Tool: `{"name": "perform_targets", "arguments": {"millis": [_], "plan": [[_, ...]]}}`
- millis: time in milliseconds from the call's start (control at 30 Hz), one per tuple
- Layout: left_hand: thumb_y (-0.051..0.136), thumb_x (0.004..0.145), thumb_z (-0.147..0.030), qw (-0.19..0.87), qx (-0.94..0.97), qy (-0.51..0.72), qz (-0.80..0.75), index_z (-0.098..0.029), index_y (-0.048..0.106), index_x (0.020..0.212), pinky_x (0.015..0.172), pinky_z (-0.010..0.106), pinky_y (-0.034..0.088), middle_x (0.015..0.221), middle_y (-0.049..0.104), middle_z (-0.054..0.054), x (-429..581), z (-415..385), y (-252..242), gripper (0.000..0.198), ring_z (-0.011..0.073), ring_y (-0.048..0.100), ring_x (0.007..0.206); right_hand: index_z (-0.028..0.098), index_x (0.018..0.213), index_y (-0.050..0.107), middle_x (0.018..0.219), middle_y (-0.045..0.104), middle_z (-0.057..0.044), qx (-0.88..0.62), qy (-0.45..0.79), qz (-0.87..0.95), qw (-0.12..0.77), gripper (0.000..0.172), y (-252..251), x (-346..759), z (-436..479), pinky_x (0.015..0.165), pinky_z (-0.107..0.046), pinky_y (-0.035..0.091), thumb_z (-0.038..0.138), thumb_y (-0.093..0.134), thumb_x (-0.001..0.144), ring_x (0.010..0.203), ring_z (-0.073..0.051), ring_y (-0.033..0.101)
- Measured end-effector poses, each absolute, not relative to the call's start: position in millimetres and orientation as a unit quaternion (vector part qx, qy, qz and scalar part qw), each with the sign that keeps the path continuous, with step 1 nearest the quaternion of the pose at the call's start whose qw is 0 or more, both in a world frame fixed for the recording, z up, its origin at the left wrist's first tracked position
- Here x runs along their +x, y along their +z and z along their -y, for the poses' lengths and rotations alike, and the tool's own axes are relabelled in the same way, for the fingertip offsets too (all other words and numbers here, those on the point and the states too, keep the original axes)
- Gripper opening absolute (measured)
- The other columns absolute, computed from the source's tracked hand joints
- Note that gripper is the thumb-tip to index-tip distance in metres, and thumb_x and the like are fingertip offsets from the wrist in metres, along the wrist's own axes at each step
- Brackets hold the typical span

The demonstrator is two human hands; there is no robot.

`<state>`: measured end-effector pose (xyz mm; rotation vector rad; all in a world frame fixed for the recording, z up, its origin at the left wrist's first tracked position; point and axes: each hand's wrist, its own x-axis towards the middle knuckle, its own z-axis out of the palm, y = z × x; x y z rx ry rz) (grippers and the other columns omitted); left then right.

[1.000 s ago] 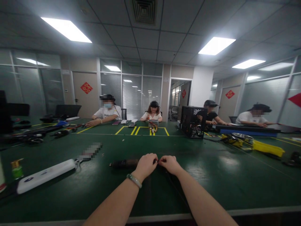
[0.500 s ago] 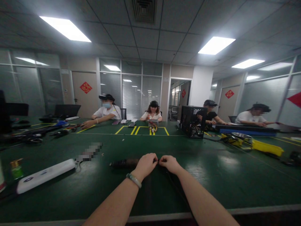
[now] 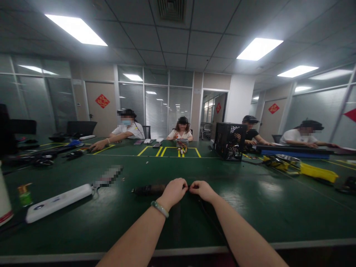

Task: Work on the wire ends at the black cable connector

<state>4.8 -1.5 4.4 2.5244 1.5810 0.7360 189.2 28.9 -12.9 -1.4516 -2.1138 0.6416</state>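
Observation:
My left hand (image 3: pixel 174 192) is closed in a pinch, with a bracelet on its wrist; what sits between its fingertips is too small to make out. Just right of it, my right hand (image 3: pixel 204 191) pinches too, its fingertips close to the left ones at a tiny dark piece. A dark, rod-like tool (image 3: pixel 149 190) lies on the green table (image 3: pixel 178 237) to the left, its right end hidden behind my left hand. From beneath my right hand a thin black cable (image 3: pixel 211 220) runs down over the table's near edge.
A white power strip (image 3: pixel 59 203), a small green bottle (image 3: pixel 25 195) and a white cup (image 3: pixel 4 196) stand or lie at left. Farther off are a black computer case (image 3: pixel 230 141), yellow tools (image 3: pixel 318 172), and several people seated across the table, one person's arm reaching over tangled cables.
The view has shifted slightly. My hands stay together in nearly the same pinch. Across the table at left, a person's arm has stretched farther left.

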Motion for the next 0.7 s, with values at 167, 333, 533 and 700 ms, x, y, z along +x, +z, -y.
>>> {"name": "perform_targets", "arguments": {"millis": [167,333,533,700], "plan": [[0.044,0.087,-0.028,0.039,0.822,0.222,-0.522,-0.020,0.061,0.092,0.087,0.032,0.040,0.099,0.062,0.006,6,4,7,0.019,0.0189,0.055,0.096,0.019,0.085,0.070,0.085,0.069,-0.001,-0.508,0.279,0.776,0.250,0.021,-14,193,-31,0.076,-0.029,0.044,0.035,0.064,0.072,0.081,-0.018,0.061],[0.043,0.087,-0.026,0.035,0.825,0.217,-0.521,-0.020,0.060,0.092,0.087,0.032,0.040,0.098,0.062,0.005,6,4,5,0.019,0.0184,0.055,0.094,0.020,0.083,0.069,0.085,0.069,0.000,-0.486,0.271,0.794,0.245,0.019,-13,193,-31,0.078,-0.029,0.043,0.035,0.063,0.074,0.084,-0.018,0.060],[0.051,0.082,-0.026,0.016,0.833,0.228,-0.504,-0.022,0.059,0.096,0.087,0.031,0.040,0.099,0.061,0.004,5,3,3,0.016,0.0194,0.054,0.097,0.024,0.082,0.069,0.081,0.068,0.003,-0.493,0.182,0.815,0.244,0.015,-9,190,-24,0.082,-0.031,0.039,0.034,0.062,0.075,0.082,-0.017,0.060],[0.050,0.083,-0.027,0.013,0.836,0.221,-0.502,-0.022,0.060,0.093,0.085,0.030,0.039,0.097,0.061,0.003,4,0,1,0.014,0.0187,0.054,0.096,0.025,0.084,0.070,0.085,0.069,0.002,-0.510,0.186,0.809,0.227,0.020,-2,192,-22,0.085,-0.033,0.038,0.040,0.059,0.077,0.087,-0.020,0.059]]}}
